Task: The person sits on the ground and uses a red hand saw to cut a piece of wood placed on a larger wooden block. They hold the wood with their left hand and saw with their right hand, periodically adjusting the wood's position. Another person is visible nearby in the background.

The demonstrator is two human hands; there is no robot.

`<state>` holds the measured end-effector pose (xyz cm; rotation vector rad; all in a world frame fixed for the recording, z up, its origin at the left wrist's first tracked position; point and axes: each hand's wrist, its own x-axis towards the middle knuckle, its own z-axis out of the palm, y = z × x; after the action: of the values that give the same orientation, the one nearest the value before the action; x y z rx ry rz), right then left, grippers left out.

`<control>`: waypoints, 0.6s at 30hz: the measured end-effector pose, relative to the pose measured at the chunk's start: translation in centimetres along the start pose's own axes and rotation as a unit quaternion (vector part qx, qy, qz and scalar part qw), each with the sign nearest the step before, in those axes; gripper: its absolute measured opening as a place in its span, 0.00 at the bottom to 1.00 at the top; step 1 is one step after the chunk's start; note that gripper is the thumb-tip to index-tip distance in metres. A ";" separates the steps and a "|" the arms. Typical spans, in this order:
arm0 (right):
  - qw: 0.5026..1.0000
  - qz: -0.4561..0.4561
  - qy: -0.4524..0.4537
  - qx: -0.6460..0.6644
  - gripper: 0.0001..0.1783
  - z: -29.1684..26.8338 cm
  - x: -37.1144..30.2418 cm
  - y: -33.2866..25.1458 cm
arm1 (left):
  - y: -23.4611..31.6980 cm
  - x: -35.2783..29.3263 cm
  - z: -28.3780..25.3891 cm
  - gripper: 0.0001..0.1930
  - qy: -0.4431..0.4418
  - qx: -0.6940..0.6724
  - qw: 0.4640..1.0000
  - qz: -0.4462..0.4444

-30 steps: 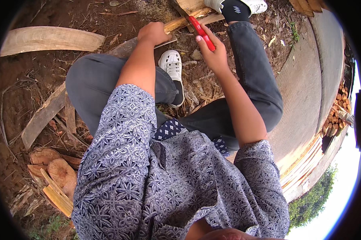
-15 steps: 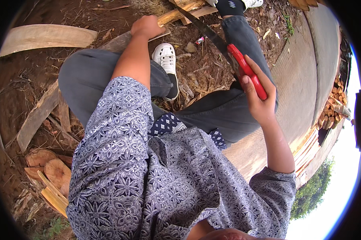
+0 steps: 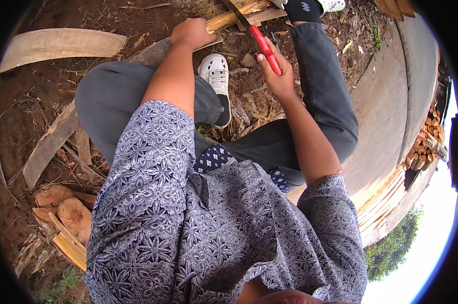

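Right hand [image 3: 280, 80] grips red-handled saw [image 3: 260, 40]; left hand [image 3: 191, 34] clasps yellowish wooden stick [image 3: 225, 20]; far right, black sock [image 3: 301, 13] bears white emblem [image 3: 305, 6].

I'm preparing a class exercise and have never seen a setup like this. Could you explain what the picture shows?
There is no robot here: these are a person's own bare hands. The picture comes from a wide fisheye camera worn on the head, looking down, so straight edges bend near the rim. The right hand holds a red-handled tool with a long dark blade, probably a saw. The left hand is at the near end of a long yellowish-brown piece of wood; its exact grip is hidden. On the brown earth ground lie a curved pale wooden plank and, lower left, reddish-brown cut wood pieces.
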<state>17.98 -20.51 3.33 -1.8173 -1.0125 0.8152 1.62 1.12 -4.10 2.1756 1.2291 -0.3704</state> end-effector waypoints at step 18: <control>0.994 0.079 -0.061 -0.037 0.32 -2.1 -0.4 0.9 | -0.6 0.6 1.0 0.29 0.000 -0.006 1.000 0.012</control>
<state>19.85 -21.87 3.38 -1.9478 -0.9970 1.0074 1.49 1.12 -5.38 2.1779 1.2018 -0.3529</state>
